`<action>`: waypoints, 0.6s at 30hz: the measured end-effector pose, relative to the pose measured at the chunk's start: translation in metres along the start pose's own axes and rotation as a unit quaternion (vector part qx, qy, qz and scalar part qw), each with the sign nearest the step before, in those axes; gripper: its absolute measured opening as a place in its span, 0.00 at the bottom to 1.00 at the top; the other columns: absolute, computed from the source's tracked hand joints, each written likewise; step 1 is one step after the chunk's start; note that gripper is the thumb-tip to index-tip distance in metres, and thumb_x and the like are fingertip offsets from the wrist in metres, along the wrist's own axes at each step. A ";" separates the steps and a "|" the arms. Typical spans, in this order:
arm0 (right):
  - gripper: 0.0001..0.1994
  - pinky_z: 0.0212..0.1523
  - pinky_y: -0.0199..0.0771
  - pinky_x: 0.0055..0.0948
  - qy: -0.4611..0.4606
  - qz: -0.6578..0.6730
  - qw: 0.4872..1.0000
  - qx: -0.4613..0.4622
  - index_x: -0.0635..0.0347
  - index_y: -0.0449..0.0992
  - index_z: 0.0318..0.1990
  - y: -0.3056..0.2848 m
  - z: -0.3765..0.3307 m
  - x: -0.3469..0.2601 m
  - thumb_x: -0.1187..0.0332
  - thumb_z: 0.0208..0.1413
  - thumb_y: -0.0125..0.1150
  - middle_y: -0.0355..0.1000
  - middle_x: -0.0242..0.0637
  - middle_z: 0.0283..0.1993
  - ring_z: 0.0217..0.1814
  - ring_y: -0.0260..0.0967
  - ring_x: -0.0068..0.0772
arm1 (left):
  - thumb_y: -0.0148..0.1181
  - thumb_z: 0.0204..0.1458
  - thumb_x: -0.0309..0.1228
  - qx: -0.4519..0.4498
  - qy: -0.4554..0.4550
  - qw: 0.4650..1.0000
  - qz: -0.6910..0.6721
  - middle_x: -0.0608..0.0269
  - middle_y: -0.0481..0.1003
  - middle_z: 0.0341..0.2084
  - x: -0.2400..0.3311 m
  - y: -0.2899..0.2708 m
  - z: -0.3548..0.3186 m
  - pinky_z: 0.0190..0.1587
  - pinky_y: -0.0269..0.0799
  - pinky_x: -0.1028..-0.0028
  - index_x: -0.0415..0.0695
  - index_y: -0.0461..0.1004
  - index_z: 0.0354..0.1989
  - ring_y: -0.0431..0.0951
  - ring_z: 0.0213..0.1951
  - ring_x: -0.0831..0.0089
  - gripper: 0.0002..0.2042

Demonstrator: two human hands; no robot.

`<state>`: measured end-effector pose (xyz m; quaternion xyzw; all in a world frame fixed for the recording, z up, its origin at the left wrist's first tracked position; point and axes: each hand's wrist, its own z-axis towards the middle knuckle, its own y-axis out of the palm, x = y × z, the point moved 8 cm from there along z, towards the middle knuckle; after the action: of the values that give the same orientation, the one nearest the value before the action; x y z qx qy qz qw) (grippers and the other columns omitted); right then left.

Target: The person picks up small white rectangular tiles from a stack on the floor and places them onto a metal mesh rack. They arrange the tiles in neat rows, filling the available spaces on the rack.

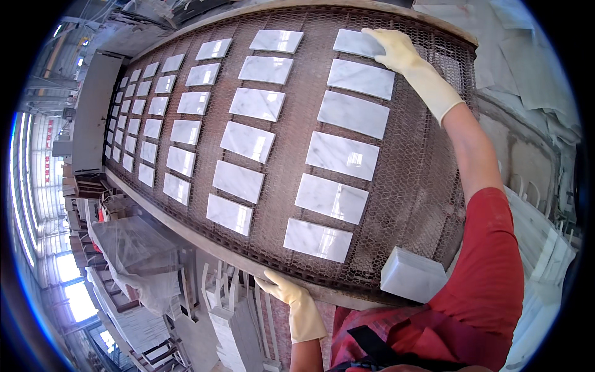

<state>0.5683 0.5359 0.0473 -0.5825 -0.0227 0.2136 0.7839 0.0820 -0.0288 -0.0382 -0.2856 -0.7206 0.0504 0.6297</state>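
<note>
My right hand (395,51), in a pale rubber glove, reaches to the far end of the nearest row of tiles. Its fingers and thumb straddle the right end of a white marble tile (353,42), which lies on the brown wire-mesh belt (409,180). My left hand (286,290), gloved alike, rests by the wooden side rail (242,263) with fingers stretched out and holding nothing. Beside my right arm, a stack of white tiles (412,274) sits at the belt's near right corner. Another marble tile (361,79) lies just nearer than the one under my right hand.
Several rows of glossy marble tiles (257,104) run leftward along the belt toward a grey machine housing (96,105). Below the left rail stand pale slabs on edge (232,332) and plastic-draped goods (139,254). Pale sheets (533,68) lie beyond the right end.
</note>
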 end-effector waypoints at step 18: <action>0.43 0.76 0.70 0.51 0.043 0.227 0.964 -0.129 0.52 0.69 0.78 -0.175 -0.442 -0.234 0.58 0.54 0.81 0.72 0.51 0.75 0.75 0.71 0.58 | 0.56 0.72 0.55 0.007 -0.001 0.999 0.044 0.44 0.51 0.85 -0.015 -0.002 0.006 0.83 0.56 0.58 0.38 0.49 0.85 0.60 0.80 0.48 0.44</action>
<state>0.5353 0.0120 0.1168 -0.6776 0.1160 0.3557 0.6332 0.0763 -0.0361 -0.0520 -0.3123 -0.7080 0.0830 0.6279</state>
